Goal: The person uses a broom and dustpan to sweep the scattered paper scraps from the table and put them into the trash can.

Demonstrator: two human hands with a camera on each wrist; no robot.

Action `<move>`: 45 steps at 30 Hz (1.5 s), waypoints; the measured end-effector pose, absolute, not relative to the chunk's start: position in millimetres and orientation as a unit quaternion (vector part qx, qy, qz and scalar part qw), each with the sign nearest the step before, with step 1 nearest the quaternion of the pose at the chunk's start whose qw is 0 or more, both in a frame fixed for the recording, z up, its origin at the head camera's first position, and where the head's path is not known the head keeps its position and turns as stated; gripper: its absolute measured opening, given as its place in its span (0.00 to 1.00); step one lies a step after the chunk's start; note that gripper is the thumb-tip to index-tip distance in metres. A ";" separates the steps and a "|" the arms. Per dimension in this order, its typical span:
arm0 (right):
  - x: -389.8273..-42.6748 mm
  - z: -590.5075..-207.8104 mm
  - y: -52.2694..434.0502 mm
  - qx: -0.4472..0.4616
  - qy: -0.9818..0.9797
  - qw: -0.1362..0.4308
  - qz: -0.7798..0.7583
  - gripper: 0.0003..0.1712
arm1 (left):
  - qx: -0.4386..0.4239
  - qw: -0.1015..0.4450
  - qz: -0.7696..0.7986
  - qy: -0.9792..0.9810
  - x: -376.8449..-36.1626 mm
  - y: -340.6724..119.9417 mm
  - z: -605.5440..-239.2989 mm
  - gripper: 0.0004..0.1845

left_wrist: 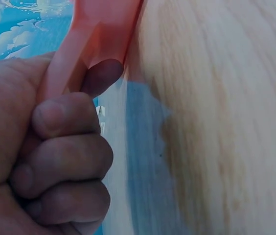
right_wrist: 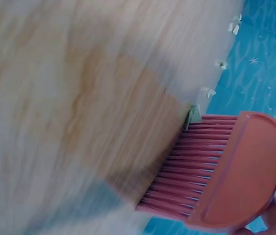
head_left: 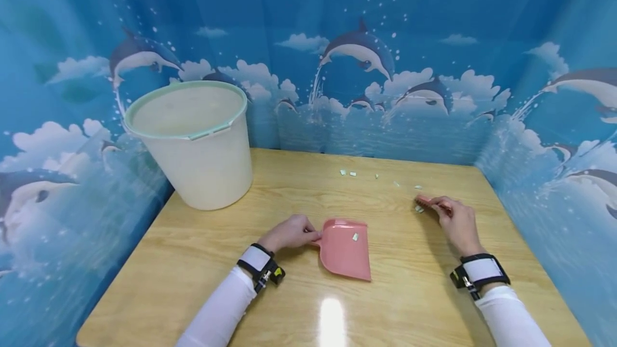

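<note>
While the person is working at the wooden table (head_left: 202, 261), the scene is reading like this, left to right, placed against the pink dustpan (head_left: 346, 248):

Bucket: a cream bucket (head_left: 195, 143) with a pale green rim is standing well to the left of and beyond the dustpan.

Left hand: the left hand (head_left: 289, 233) is curling its fingers (left_wrist: 64, 159) tightly round the dustpan's handle, just left of the pan, which is lying flat on the table.

Dustpan: it is already carrying one small pale scrap (head_left: 355, 236).

Scraps: several more paper scraps (head_left: 354, 174) are lying scattered beyond the dustpan and to its right, near the dolphin-print backdrop (head_left: 366, 68).

Right hand: the right hand (head_left: 453, 221) is gripping a pink hand brush (right_wrist: 216, 176) well right of the dustpan; its bristles are pressing one scrap against the table.

Risk: the scraps are light, so a quick flick is likely sending them wide of the dustpan or off the table edge; a lifted pan lip is letting them slide underneath.
</note>
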State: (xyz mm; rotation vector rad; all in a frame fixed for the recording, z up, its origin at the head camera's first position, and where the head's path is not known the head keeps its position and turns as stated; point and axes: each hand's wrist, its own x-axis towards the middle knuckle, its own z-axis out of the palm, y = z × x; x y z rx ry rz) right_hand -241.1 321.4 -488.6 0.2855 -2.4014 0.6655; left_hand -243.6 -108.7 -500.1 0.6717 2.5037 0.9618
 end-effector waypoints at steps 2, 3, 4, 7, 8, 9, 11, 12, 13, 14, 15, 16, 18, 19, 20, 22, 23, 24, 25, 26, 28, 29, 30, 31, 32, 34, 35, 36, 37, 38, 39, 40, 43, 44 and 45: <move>-238.3 -487.1 320.0 0.104 -0.914 0.298 0.253 0.06 | 0.234 0.189 0.342 0.890 -242.8 -107.5 -500.1 0.20; -236.2 -485.7 318.5 0.101 -0.917 0.289 0.255 0.06 | 0.232 0.192 0.341 0.891 -242.5 -106.9 -499.8 0.20; -233.8 -483.9 316.4 0.097 -0.920 0.280 0.256 0.05 | 0.230 0.192 0.341 0.891 -242.5 -106.5 -499.4 0.20; -227.3 -476.9 308.3 0.090 -0.925 0.258 0.264 0.04 | 0.233 0.190 0.341 0.891 -242.9 -106.3 -497.6 0.20; -225.2 -474.2 305.0 0.090 -0.926 0.250 0.268 0.04 | 0.234 0.189 0.342 0.890 -242.9 -106.6 -497.2 0.19; -223.3 -471.7 301.5 0.093 -0.927 0.243 0.272 0.04 | 0.235 0.188 0.342 0.890 -242.7 -106.9 -496.6 0.19; -219.7 -467.2 294.3 0.096 -0.927 0.230 0.282 0.03 | 0.236 0.187 0.345 0.889 -242.0 -107.5 -495.8 0.18; -217.7 -465.2 290.5 0.099 -0.927 0.220 0.286 0.03 | 0.235 0.188 0.345 0.889 -241.8 -107.6 -495.8 0.18; -215.9 -463.7 286.7 0.103 -0.928 0.212 0.289 0.04 | 0.234 0.188 0.345 0.889 -241.5 -107.6 -495.8 0.18; -213.7 -462.1 282.8 0.105 -0.929 0.202 0.292 0.04 | 0.232 0.189 0.344 0.890 -241.4 -107.4 -496.3 0.18; -211.6 -460.7 279.3 0.109 -0.930 0.193 0.293 0.03 | 0.232 0.190 0.343 0.890 -241.5 -106.9 -496.8 0.18; -209.7 -459.2 275.3 0.114 -0.931 0.186 0.293 0.03 | 0.230 0.192 0.342 0.891 -241.6 -107.0 -497.0 0.19; -205.7 -455.9 268.2 0.123 -0.932 0.167 0.296 0.02 | 0.230 0.193 0.340 0.891 -241.9 -106.7 -497.7 0.19; -203.9 -454.0 265.2 0.127 -0.933 0.157 0.299 0.02 | 0.228 0.195 0.339 0.892 -241.9 -106.6 -497.9 0.19; -202.1 -451.8 262.3 0.131 -0.933 0.145 0.303 0.01 | 0.226 0.197 0.338 0.892 -241.9 -106.4 -498.0 0.19; -199.0 -447.0 257.8 0.142 -0.932 0.126 0.310 0.02 | 0.220 0.198 0.339 0.893 -241.7 -106.1 -497.9 0.18; -197.6 -444.7 256.2 0.145 -0.931 0.114 0.316 0.03 | 0.219 0.197 0.340 0.893 -241.4 -106.0 -497.8 0.19; -196.4 -442.6 255.2 0.149 -0.929 0.104 0.322 0.02 | 0.216 0.198 0.340 0.894 -240.9 -105.9 -498.0 0.19; -196.1 -440.2 254.3 0.152 -0.929 0.097 0.324 0.02 | 0.213 0.199 0.340 0.894 -240.9 -106.2 -497.8 0.19; -195.8 -437.9 253.8 0.153 -0.927 0.092 0.329 0.03 | 0.212 0.200 0.340 0.894 -240.9 -106.4 -497.7 0.19; -196.4 -434.3 254.5 0.153 -0.927 0.096 0.327 0.05 | 0.211 0.200 0.340 0.894 -241.0 -106.6 -498.0 0.19; -197.4 -433.1 255.1 0.153 -0.928 0.103 0.323 0.07 | 0.210 0.201 0.340 0.894 -241.1 -106.7 -498.1 0.19; -198.8 -432.1 256.0 0.153 -0.929 0.117 0.315 0.07 | 0.209 0.201 0.340 0.894 -241.3 -106.7 -498.0 0.19; -199.9 -432.2 257.1 0.154 -0.930 0.133 0.305 0.06 | 0.210 0.200 0.339 0.895 -241.1 -106.5 -498.2 0.19; -201.7 -432.9 258.1 0.158 -0.931 0.154 0.292 0.06 | 0.210 0.199 0.339 0.895 -241.1 -106.4 -498.4 0.19; -205.6 -435.9 259.7 0.168 -0.932 0.190 0.258 0.04 | 0.211 0.195 0.338 0.896 -241.1 -106.0 -498.9 0.19; -206.9 -438.1 260.2 0.172 -0.934 0.203 0.239 0.05 | 0.213 0.194 0.338 0.896 -241.1 -105.8 -499.2 0.19; -207.9 -440.6 260.4 0.174 -0.935 0.213 0.225 0.04 | 0.215 0.193 0.338 0.895 -241.2 -105.6 -499.4 0.19; -208.5 -443.2 260.2 0.177 -0.936 0.219 0.211 0.04 | 0.218 0.193 0.339 0.895 -241.2 -105.6 -499.3 0.19; -208.6 -445.7 259.4 0.178 -0.937 0.219 0.204 0.03 | 0.221 0.192 0.340 0.894 -241.4 -105.6 -499.1 0.19; -208.3 -448.1 258.1 0.179 -0.939 0.214 0.199 0.03 | 0.224 0.193 0.339 0.893 -241.4 -105.6 -498.8 0.20; -207.7 -450.2 256.6 0.178 -0.941 0.209 0.197 0.02 | 0.226 0.194 0.339 0.892 -241.4 -105.6 -498.4 0.20; -206.8 -452.9 250.3 0.183 -0.940 0.195 0.212 0.04 | 0.227 0.196 0.337 0.893 -241.8 -105.5 -496.9 0.20; -206.3 -452.7 248.0 0.180 -0.939 0.190 0.221 0.07 | 0.226 0.197 0.337 0.893 -242.0 -105.4 -496.7 0.19; -206.2 -452.0 245.7 0.180 -0.937 0.189 0.231 0.11 | 0.225 0.198 0.337 0.893 -242.2 -105.3 -496.6 0.19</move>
